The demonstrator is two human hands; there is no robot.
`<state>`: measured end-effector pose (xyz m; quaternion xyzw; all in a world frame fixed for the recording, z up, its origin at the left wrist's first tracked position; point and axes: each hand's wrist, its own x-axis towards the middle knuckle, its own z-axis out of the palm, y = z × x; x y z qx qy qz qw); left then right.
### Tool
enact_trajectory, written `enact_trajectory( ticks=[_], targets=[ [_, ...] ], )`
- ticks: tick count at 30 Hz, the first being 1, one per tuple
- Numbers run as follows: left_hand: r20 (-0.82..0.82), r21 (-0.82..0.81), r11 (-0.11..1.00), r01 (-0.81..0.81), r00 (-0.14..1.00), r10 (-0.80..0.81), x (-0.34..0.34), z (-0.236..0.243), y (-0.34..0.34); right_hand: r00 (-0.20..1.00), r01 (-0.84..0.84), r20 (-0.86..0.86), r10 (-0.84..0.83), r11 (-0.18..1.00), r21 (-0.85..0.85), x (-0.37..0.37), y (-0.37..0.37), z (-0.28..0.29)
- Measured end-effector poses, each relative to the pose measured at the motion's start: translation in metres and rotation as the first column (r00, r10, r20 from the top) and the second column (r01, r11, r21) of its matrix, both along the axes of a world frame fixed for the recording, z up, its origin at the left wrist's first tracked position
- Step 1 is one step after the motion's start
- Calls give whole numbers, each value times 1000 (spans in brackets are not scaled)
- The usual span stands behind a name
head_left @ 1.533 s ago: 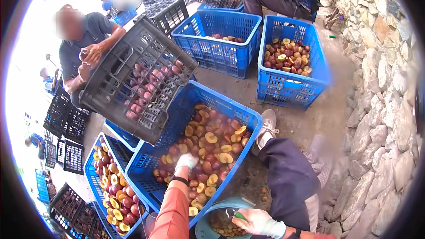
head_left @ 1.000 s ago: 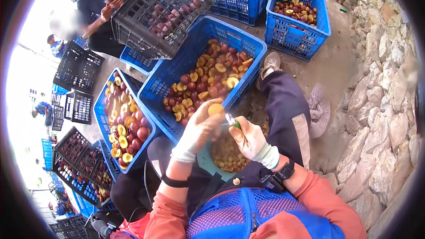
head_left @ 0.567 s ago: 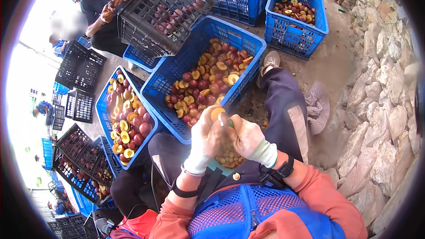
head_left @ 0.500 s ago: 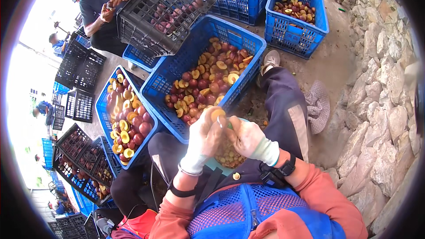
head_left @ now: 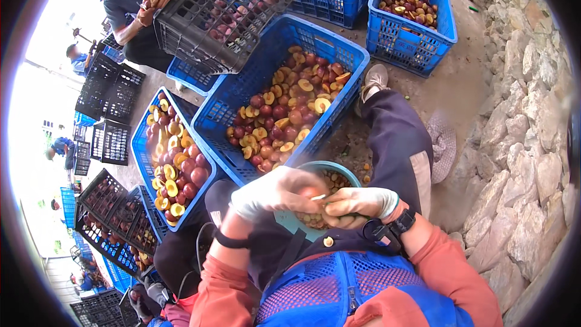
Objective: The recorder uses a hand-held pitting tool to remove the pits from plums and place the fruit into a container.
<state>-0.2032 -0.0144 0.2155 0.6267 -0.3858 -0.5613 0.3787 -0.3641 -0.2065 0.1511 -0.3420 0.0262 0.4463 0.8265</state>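
Note:
My left hand (head_left: 269,194), in a white glove, is closed around a reddish plum (head_left: 311,192), which is smeared by motion. Close against it, my gloved right hand (head_left: 358,202) grips a small knife (head_left: 319,197); only a pale bit of its blade shows at the plum. Both hands are over a teal basin (head_left: 346,171) of plum pits between my legs. Just beyond, a large blue crate (head_left: 209,115) holds whole and halved plums. Left of it, a narrower blue crate (head_left: 140,151) is filled with more halves and whole fruit.
A black crate (head_left: 181,33) of plums rests tilted on the big crate's far-left edge, beside a seated co-worker (head_left: 130,9). Another blue crate (head_left: 404,51) of halves stands far right. A rough stone wall (head_left: 511,163) runs along the right. Black crates (head_left: 109,139) are stacked at left.
My left hand has come back from the big crate's near edge, now with a reddish plum where a cut yellow one showed. My right hand has lowered toward me.

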Motion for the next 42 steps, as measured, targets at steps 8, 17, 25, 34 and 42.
enact_trajectory(
  ticks=[8,17,25,34,42],
  targets=[
    [606,13,871,-491,697,384,123,-154,-20,778,291,394,489,276,-916,6,9,-54],
    [720,380,665,-643,657,224,172,-301,-94,764,478,588,265,380,-792,15,-8,-38],
    [-392,251,706,-663,597,700,144,-157,-74,602,798,791,-111,79,-597,41,-10,-30],
    [-411,-43,722,-690,671,617,9,-59,-49,490,871,861,136,-123,-476,40,6,-17],
    [-384,-132,609,-782,607,696,-27,-57,-36,476,879,876,77,-65,-472,27,27,-16]
  ],
)
